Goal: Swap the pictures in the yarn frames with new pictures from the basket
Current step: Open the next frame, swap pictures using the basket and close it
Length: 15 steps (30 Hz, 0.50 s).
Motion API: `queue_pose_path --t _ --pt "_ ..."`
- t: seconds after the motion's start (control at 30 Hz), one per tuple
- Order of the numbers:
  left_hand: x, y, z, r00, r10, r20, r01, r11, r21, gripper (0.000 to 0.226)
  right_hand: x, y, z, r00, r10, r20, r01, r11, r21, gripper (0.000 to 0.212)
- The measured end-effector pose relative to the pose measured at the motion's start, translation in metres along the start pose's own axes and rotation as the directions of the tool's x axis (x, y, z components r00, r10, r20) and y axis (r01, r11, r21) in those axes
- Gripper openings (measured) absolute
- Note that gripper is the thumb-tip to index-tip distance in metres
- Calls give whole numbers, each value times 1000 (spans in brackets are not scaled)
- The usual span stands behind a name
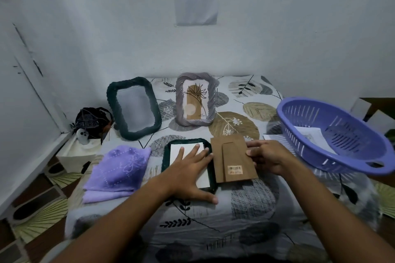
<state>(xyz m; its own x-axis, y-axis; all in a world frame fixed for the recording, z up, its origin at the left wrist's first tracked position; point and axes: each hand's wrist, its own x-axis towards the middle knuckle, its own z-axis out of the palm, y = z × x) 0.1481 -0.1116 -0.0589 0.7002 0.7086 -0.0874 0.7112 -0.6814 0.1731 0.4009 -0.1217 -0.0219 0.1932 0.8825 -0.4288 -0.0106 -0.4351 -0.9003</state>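
A dark green yarn frame [166, 157] lies face down on the table in front of me, with a white sheet [181, 150] in its opening. My left hand [190, 174] lies flat on that sheet, fingers spread. My right hand [266, 157] grips the right edge of a brown cardboard backing board [232, 156] next to the frame. Standing at the back are another dark green yarn frame [134, 107] with an empty pane and a grey yarn frame [195, 101] showing a plant picture. The purple basket [333, 134] at right holds white pictures [310, 136].
A folded purple cloth [116, 172] lies left of the flat frame. A dark pouch [93, 120] and a small white figure [83, 135] sit on a box at the left. White walls close the back and left. A leaf-patterned cloth [235, 209] covers the table.
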Motion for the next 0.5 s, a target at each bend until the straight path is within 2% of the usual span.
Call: queue_pose_path --t 0.17,0.5 --pt "1 0 9 999 18 44 -20 998 58 109 2 3 -7 998 2 -62 -4 999 -33 29" --pt "-3 -9 12 998 63 25 -65 996 68 101 5 6 1 998 -7 -63 1 996 -93 29"
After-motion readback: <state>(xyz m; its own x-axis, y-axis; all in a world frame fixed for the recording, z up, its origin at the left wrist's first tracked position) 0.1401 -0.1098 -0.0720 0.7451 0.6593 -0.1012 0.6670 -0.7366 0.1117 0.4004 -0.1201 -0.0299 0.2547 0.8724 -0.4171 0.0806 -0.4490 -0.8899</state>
